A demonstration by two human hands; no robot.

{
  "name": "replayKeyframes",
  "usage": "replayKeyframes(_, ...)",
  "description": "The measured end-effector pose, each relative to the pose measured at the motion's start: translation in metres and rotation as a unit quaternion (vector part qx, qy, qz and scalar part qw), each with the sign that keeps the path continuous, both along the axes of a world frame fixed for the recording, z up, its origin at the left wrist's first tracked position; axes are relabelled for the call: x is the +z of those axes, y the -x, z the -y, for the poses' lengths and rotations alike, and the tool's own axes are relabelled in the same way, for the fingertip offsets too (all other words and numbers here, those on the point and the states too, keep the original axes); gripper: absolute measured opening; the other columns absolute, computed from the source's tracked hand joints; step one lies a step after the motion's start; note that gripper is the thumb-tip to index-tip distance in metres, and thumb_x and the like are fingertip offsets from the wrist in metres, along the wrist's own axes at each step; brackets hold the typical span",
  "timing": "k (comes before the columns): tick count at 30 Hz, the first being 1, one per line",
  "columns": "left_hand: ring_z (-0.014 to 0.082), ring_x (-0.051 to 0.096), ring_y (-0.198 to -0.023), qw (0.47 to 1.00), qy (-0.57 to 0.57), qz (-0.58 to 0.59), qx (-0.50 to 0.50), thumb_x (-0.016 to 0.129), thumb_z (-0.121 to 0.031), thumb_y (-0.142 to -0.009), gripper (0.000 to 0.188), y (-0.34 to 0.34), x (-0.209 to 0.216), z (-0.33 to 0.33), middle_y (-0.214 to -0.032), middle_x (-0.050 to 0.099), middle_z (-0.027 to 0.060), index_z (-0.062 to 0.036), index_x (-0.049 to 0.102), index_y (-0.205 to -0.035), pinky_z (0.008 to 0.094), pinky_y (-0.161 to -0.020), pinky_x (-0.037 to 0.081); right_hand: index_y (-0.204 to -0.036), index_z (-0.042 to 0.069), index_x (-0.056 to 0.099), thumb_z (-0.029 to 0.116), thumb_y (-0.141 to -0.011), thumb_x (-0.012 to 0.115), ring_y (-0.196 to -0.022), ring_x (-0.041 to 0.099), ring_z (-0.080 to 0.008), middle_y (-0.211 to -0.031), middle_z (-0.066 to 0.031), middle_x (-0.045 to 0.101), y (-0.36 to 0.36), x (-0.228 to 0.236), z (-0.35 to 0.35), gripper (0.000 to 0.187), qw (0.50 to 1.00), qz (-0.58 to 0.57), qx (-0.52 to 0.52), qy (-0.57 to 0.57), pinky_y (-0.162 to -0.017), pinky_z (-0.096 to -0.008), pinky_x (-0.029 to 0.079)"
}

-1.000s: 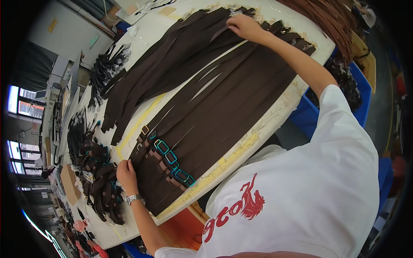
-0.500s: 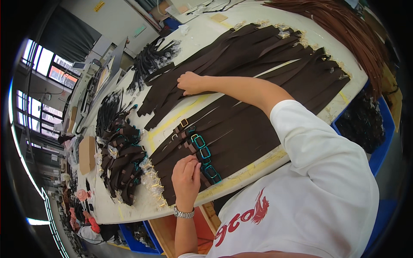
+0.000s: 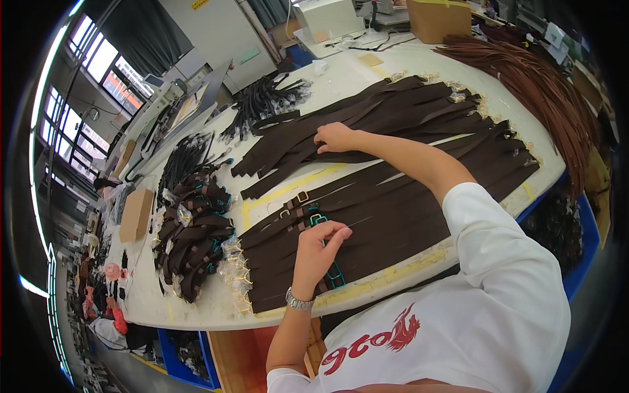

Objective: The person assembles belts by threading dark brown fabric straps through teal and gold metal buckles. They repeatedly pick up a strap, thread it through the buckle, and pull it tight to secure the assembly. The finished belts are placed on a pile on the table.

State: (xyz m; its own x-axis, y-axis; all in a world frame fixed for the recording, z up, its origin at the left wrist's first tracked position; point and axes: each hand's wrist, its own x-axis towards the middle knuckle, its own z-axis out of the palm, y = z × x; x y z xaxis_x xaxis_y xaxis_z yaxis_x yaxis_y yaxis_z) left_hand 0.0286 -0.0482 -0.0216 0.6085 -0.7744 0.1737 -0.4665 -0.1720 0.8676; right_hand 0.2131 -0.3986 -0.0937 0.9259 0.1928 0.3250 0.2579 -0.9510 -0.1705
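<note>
Dark brown belt straps point(image 3: 406, 209) lie side by side on the white table in front of me, with a row of buckles across their left part. Some buckles point(image 3: 336, 275) have teal edges, and a gold-toned buckle point(image 3: 303, 196) sits above them. My left hand point(image 3: 318, 252), with a watch on its wrist, is over this row with curled fingers; whatever they hold is hidden beneath. Farther off, my right hand point(image 3: 335, 137) is closed in a pinch at a second pile of dark brown straps point(image 3: 386, 111). Its fingertips are too small to show what they grip.
Bundled buckled belts point(image 3: 196, 242) lie at the left, beside a cardboard piece point(image 3: 136, 215). Black strap bundles point(image 3: 265, 105) lie at the back. Long reddish-brown strips point(image 3: 524, 88) hang over the far right edge. A blue bin point(image 3: 583, 242) stands below the right edge.
My left hand has moved right and away from me, over the buckle row. My right hand has shifted slightly right along the far pile. The view has tilted and shifted.
</note>
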Motion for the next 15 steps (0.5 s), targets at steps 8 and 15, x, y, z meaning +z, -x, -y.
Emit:
replayKeyframes(8,0.0136,0.075,-0.088,0.991,0.0,-0.129,-0.033,0.071,-0.011,-0.104,0.019,0.005,-0.023,-0.004,-0.096,0.081,0.0085,0.0062,0.078,-0.107,0.0281,-0.081,0.06,-0.1,0.009,0.077,0.029,-0.102,0.067,-0.088,0.076,-0.0344,-0.087,-0.0118,0.078,-0.008,0.01,0.006,0.022,0.99,0.09,-0.052,-0.098,-0.08,-0.0484,0.059)
replayKeyframes(15,0.0179,0.072,-0.09,0.899,0.243,-0.358,-0.064,0.066,-0.021,-0.109,0.068,-0.077,-0.029,0.027,-0.16,0.049,0.0279,-0.0059,0.033,-0.167,0.0268,-0.069,0.059,-0.095,0.003,0.068,0.027,-0.109,0.061,-0.054,0.065,-0.0176,-0.067,-0.0064,0.069,0.107,0.13,-0.088,0.028,0.95,-0.116,0.176,-0.229,-0.058,-0.0359,0.052)
